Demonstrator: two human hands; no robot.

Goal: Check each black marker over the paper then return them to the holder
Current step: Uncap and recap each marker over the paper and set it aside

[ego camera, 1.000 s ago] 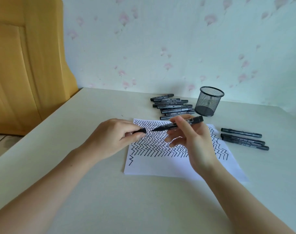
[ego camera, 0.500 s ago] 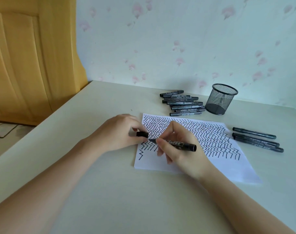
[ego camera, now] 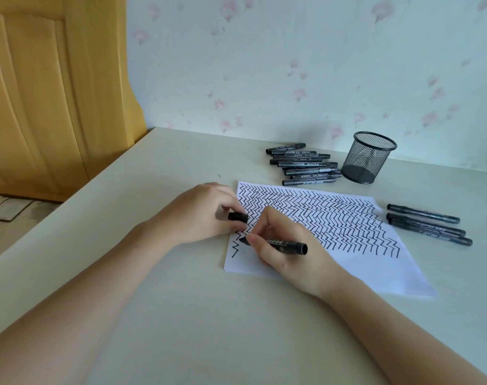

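Fingers of right hand (ego camera: 288, 252) pinch marker (ego camera: 275, 243), tip seemingly touching paper (ego camera: 375, 270).

Both forearms come in bare, no sleeves showing, left hand (ego camera: 200, 215) and right hand (ego camera: 289, 254) with short, plain, unpainted fingernails.

- The table (ego camera: 181, 315) has a smooth, matt, cream-coloured top with a faint grain.
- The paper (ego camera: 375, 270) is a thin, matt white sheet, inked with black zigzags.
- The holder (ego camera: 368, 157) is black wire mesh, apparently metal.
- The marker (ego camera: 284, 244) in the right hand (ego camera: 289, 254) looks like black plastic with a slight sheen.
- The door (ego camera: 42, 93) looks like yellow wood with a satin finish.
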